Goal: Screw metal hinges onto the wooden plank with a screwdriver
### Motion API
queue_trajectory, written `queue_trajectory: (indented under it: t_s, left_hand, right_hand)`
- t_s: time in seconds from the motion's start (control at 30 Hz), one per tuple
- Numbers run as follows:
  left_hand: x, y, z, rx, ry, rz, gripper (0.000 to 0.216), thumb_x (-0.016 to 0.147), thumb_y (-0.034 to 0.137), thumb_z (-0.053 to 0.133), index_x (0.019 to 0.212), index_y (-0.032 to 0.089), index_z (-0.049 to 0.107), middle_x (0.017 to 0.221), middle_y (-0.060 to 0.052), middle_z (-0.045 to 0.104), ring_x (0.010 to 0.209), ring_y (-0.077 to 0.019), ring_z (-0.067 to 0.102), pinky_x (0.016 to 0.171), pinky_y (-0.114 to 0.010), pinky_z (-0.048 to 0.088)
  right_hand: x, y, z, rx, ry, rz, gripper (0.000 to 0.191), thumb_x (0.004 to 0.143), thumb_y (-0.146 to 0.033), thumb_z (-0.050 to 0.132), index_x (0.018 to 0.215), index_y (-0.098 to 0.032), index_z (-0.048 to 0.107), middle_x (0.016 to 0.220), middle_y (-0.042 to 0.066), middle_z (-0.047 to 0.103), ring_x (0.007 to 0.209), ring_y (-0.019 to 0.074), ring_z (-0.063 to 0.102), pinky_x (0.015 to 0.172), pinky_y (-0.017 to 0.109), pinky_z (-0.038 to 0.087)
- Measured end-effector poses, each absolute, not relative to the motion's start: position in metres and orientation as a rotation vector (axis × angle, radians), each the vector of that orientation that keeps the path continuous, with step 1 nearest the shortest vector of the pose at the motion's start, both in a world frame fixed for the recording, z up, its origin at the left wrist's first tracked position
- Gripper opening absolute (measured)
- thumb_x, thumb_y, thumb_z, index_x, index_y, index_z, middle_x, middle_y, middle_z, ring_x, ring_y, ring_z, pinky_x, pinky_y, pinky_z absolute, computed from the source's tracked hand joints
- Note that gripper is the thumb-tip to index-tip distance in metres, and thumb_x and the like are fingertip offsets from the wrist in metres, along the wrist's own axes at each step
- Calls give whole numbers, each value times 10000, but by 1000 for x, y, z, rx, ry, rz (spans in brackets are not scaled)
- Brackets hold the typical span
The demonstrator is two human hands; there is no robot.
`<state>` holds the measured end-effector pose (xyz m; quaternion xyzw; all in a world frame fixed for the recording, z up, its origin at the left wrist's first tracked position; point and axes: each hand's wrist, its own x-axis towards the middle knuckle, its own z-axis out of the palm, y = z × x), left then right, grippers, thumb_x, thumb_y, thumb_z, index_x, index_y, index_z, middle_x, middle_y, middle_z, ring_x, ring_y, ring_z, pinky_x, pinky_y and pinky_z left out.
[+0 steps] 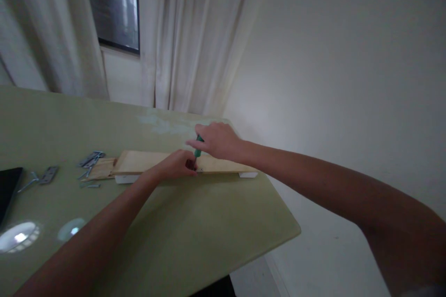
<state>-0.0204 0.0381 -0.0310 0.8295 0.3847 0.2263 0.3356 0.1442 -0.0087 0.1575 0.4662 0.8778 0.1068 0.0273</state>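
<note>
A long pale wooden board lies across the green table, resting on white blocks. My right hand is wrapped round the green handle of a screwdriver held upright over the board's near edge. My left hand rests on the board with its fingers pinched at the screwdriver's tip, where something small and metallic shows that I cannot make out.
Several metal brackets and screws lie left of the board, with a hinge-like plate further left. A dark flat object sits at the table's left edge. Curtains and a window stand behind; the table's corner is on the right.
</note>
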Motion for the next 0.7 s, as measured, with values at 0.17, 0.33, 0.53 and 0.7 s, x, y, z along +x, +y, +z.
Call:
queue_trajectory:
  t_s: [0.17, 0.33, 0.53, 0.7]
  left_hand:
    - [-19, 39, -32, 2119, 977, 571, 155, 712, 293, 756, 809, 172, 743, 745, -35, 734, 688, -192, 634, 646, -292, 413]
    - [-19, 38, -34, 2079, 986, 599, 163, 706, 290, 771, 810, 174, 725, 756, -39, 724, 701, -197, 638, 664, -299, 438]
    - [-20, 39, -37, 2046, 982, 606, 203, 699, 306, 806, 835, 178, 725, 775, -33, 730, 720, -203, 649, 684, -303, 452]
    - [-21, 36, -33, 2084, 1001, 594, 155, 702, 287, 792, 789, 180, 723, 716, -3, 679, 678, -178, 598, 648, -292, 398]
  right_hand:
    - [148, -6, 160, 1053, 2837, 60, 297, 1047, -363, 697, 1306, -233, 634, 1299, 101, 737, 1099, 235, 697, 763, 303, 438]
    - [145, -6, 153, 1200, 2864, 182, 241, 1066, -461, 661, 1108, -224, 677, 1075, 73, 771, 949, 230, 679, 702, 302, 361]
    - [144, -5, 153, 1013, 2947, 234, 272, 1042, -375, 712, 1273, -262, 623, 1299, 59, 724, 958, 203, 684, 633, 289, 308]
    - [143, -2, 150, 1342, 2820, 375, 385, 1085, -587, 577, 1085, -221, 698, 1065, 80, 769, 942, 247, 696, 662, 315, 345]
